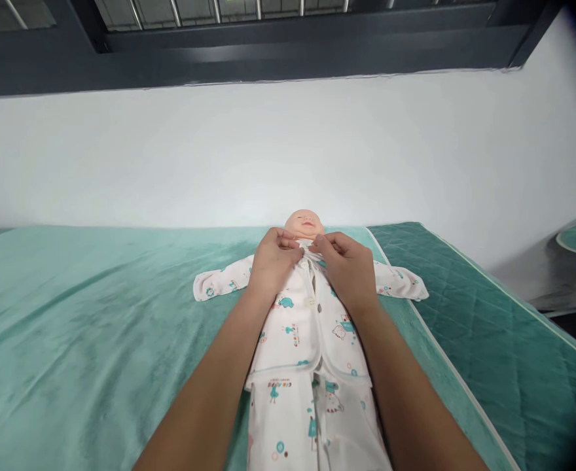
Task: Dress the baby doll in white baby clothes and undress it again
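Observation:
A baby doll (306, 221) lies on its back, dressed in a white printed jacket (288, 327) and matching white trousers (281, 425). The jacket's sleeves stretch out to both sides. At the doll's neck, my left hand (277, 258) pinches one side of the jacket's collar. Opposite it, my right hand (347, 261) pinches the other side, close to the left fingertips. Below my hands the front edges hang slightly apart, with a snap button (319, 308) showing on the right edge. Whether the collar edges are joined is hidden by my fingers.
A light green blanket (96, 340) lies under the doll, with folds at the left. To the right is a darker green quilted pad (494, 327). A white wall (219, 150) rises behind the doll's head, below a dark window frame (292, 55).

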`<control>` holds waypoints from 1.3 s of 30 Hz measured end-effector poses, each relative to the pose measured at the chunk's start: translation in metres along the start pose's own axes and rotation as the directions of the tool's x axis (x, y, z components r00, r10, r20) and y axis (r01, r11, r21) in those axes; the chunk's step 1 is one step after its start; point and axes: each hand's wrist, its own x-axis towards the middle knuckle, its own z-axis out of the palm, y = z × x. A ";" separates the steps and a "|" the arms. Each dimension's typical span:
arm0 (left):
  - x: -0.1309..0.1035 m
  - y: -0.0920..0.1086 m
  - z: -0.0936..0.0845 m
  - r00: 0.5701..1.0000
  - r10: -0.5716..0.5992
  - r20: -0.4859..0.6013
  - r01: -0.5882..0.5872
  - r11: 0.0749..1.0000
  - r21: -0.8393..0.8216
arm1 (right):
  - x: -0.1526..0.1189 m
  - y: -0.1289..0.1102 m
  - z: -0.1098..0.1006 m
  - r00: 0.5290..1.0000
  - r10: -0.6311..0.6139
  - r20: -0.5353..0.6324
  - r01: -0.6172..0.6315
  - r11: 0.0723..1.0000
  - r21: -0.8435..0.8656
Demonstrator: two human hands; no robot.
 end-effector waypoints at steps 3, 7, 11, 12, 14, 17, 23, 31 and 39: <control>0.000 -0.001 -0.001 1.000 0.025 0.003 -0.025 0.999 0.028 | 0.000 0.000 0.000 1.000 0.009 -0.002 -0.009 1.000 0.009; -0.001 -0.001 -0.001 1.000 0.015 0.025 -0.014 1.000 -0.012 | 0.000 -0.001 0.000 1.000 0.000 -0.004 0.000 1.000 0.004; -0.002 0.000 -0.001 0.998 -0.008 0.062 0.018 0.988 -0.151 | 0.000 -0.002 -0.001 1.000 -0.006 0.013 0.006 1.000 0.001; -0.002 0.000 -0.001 0.997 -0.013 0.075 0.027 0.982 -0.189 | 0.000 -0.002 -0.001 1.000 -0.007 0.016 0.007 1.000 0.002; -0.003 0.001 -0.002 0.995 -0.025 0.097 0.049 0.968 -0.247 | 0.000 -0.002 0.000 1.000 -0.012 0.022 0.012 1.000 0.005; -0.004 0.003 -0.002 0.993 -0.046 0.110 0.075 0.960 -0.268 | 0.000 -0.001 0.000 0.999 -0.031 0.021 0.031 1.000 0.003; -0.005 0.004 -0.003 0.988 -0.049 0.146 0.089 0.955 -0.281 | 0.001 -0.001 0.001 1.000 -0.030 0.009 0.030 1.000 -0.010; -0.004 0.006 -0.004 0.980 0.059 0.190 -0.043 0.995 -0.086 | 0.006 0.008 0.004 0.998 -0.021 0.056 0.023 0.999 -0.035; -0.003 0.002 0.000 0.979 0.117 0.165 -0.117 0.993 -0.010 | 0.006 0.009 0.005 0.999 -0.013 0.047 0.016 0.997 -0.071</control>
